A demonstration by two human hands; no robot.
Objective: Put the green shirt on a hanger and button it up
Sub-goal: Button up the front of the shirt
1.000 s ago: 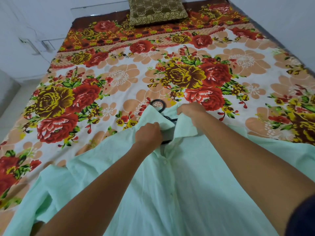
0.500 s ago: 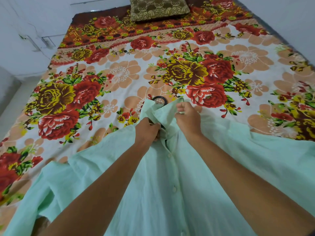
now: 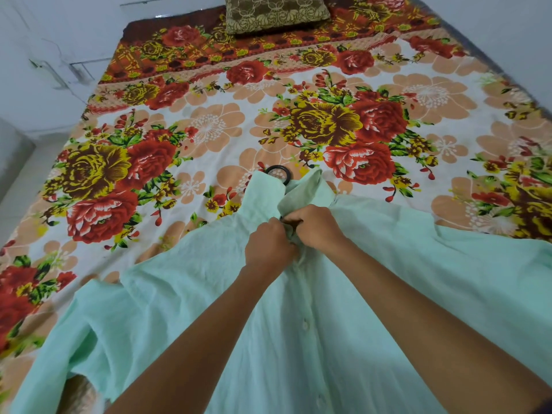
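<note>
head view: the green shirt [image 3: 343, 309] lies spread front-up on the bed [image 3: 209, 138], its collar toward the pillow [image 3: 277, 13]. the black hook of the hanger [image 3: 279, 172] pokes out just past the collar. the left hand [image 3: 268, 249] and right hand [image 3: 316, 227] meet at the top of the placket just below the collar, each grip curled tight and pinching the shirt fabric there. lower buttons [image 3: 305, 325] show down the front.
</note>
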